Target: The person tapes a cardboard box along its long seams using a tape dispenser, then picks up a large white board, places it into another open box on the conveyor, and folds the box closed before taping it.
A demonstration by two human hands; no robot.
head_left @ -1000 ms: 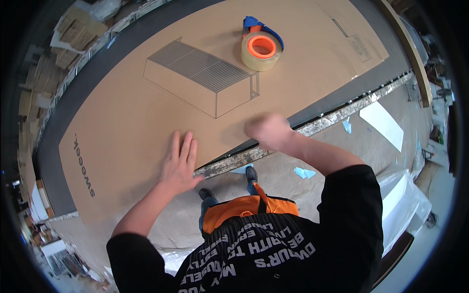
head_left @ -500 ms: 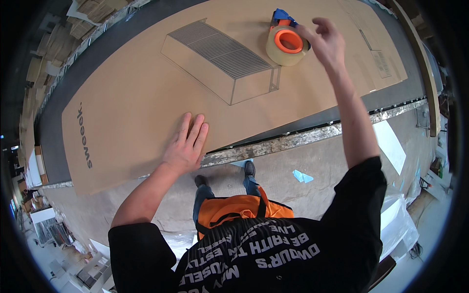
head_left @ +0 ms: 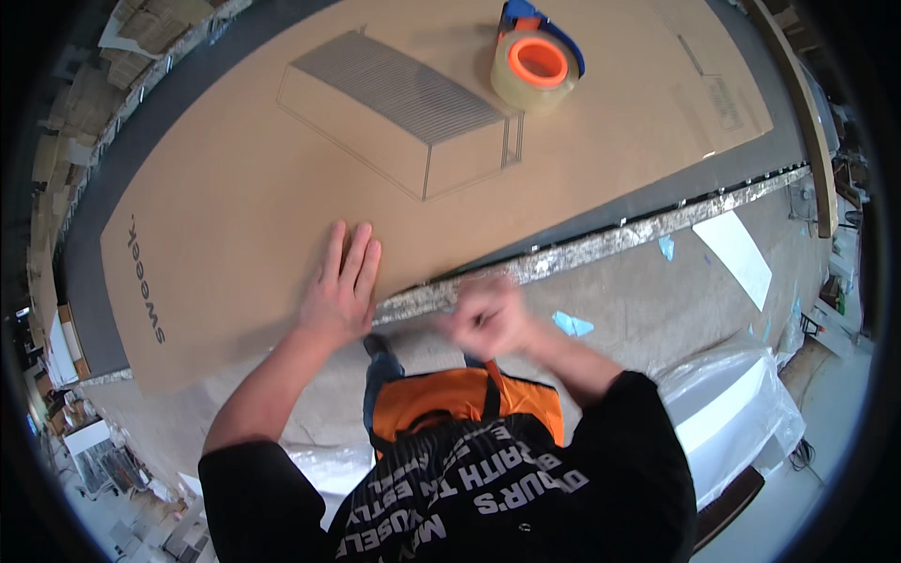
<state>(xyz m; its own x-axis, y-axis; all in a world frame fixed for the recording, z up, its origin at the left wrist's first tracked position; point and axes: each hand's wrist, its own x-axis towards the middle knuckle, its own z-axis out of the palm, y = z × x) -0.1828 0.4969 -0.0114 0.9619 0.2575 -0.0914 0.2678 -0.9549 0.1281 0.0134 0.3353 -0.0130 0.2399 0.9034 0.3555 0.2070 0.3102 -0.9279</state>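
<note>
A large flat brown cardboard box [head_left: 253, 211], printed with a line drawing of a long slatted box, lies slanted across the bench. My left hand [head_left: 343, 286] rests on its near edge, palm down with fingers stretched out. On the far side of the cardboard sits a tape dispenser [head_left: 537, 64] with an orange hub, blue and orange frame and a roll of clear tape; no hand touches it. My right hand [head_left: 490, 316] is in front of my body, above the bench's near edge. Its fingers look curled but are smeared by motion, and whatever they may hold cannot be made out.
The bench's worn metal edge [head_left: 582, 246] runs along the near side, with a wooden rail [head_left: 798, 113] at the right end. Blue scraps [head_left: 572, 324] and a white sheet [head_left: 737, 258] lie on the floor. Plastic-wrapped goods [head_left: 737, 413] stand at lower right; stacked cardboard fills the far left.
My right hand has swung from beside the tape dispenser back toward my body. The left hand keeps its place on the cardboard. The whole view has shifted slightly.
</note>
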